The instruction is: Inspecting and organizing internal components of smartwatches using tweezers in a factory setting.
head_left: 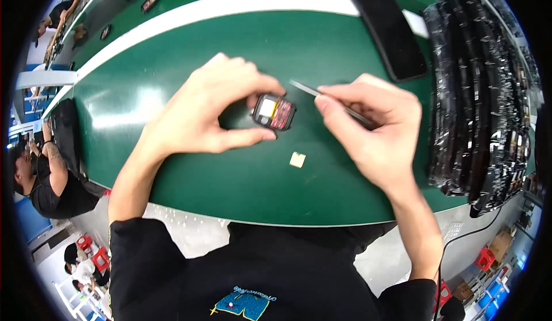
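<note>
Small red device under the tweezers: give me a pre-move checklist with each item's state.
1. Small red device pinched by the left hand, resting on the green table: ok.
2. Tweezers gripped in the right hand: ok.
3. Tweezer tip apart from the device, not touching: ok.
4. Tip holds a part: cannot tell.
5. Small beige piece lies loose beside the hands: ok.
6. Black slab well away from the work: ok.

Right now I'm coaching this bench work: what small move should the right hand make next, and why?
Probably bring the tweezers tip left and down to the small red device. The left hand already pinches the device on the green mat, and the tip hovers just beside it, not touching.
</note>
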The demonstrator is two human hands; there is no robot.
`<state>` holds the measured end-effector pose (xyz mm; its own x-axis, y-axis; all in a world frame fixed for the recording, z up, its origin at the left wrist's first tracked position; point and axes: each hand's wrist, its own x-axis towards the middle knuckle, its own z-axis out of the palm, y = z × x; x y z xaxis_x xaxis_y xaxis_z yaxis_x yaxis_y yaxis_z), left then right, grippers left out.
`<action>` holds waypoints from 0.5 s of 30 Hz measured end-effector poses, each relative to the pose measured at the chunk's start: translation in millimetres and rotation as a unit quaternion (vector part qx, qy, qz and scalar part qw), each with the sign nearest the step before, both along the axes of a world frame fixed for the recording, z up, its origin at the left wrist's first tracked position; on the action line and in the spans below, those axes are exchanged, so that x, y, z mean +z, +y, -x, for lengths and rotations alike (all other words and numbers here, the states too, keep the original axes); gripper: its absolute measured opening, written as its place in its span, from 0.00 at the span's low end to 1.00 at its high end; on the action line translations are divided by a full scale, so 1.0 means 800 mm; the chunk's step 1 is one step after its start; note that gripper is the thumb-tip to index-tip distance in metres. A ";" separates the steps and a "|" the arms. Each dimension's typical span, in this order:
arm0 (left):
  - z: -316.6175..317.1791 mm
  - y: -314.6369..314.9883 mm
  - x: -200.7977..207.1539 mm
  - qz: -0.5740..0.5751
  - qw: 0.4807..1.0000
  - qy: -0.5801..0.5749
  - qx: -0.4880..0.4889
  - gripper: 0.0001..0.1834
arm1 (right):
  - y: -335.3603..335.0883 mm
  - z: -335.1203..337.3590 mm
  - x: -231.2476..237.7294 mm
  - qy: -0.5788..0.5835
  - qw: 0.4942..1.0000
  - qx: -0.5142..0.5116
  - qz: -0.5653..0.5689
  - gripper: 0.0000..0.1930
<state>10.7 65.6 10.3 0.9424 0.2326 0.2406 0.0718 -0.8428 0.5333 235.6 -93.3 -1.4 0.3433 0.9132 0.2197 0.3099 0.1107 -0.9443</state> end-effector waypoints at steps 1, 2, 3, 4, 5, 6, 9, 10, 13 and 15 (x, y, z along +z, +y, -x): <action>-0.002 0.001 -0.001 -0.005 1.000 0.003 0.000 0.31 | 0.000 -0.003 0.003 -0.018 1.000 0.015 0.002 0.05; -0.002 -0.001 0.000 -0.008 1.000 0.007 -0.002 0.30 | -0.003 -0.005 0.006 -0.037 0.999 0.026 0.007 0.06; -0.001 -0.003 0.000 -0.005 1.000 0.002 0.004 0.28 | -0.002 -0.002 -0.001 -0.013 1.000 0.024 -0.010 0.06; -0.002 -0.005 0.000 0.000 1.000 -0.005 0.005 0.26 | 0.000 0.000 -0.006 0.007 0.999 0.018 -0.026 0.06; -0.003 -0.005 -0.003 0.009 1.000 -0.008 0.012 0.26 | 0.001 -0.002 -0.008 -0.003 0.999 0.023 -0.038 0.06; -0.003 -0.007 -0.001 0.020 1.000 -0.005 0.021 0.26 | 0.000 -0.004 -0.008 -0.007 0.998 0.030 -0.049 0.06; -0.001 -0.008 0.003 0.094 0.994 -0.002 0.059 0.28 | 0.001 0.000 -0.016 0.034 0.996 0.021 -0.076 0.06; -0.003 -0.002 0.000 0.132 0.990 -0.011 0.052 0.28 | 0.004 0.001 -0.017 0.057 0.995 0.023 -0.077 0.06; -0.025 0.003 0.018 0.272 0.956 -0.067 0.088 0.28 | 0.002 -0.002 -0.013 0.044 0.997 0.015 -0.070 0.07; -0.061 0.009 0.049 0.276 0.954 -0.100 0.057 0.29 | 0.003 -0.001 -0.016 0.040 0.996 0.022 -0.072 0.07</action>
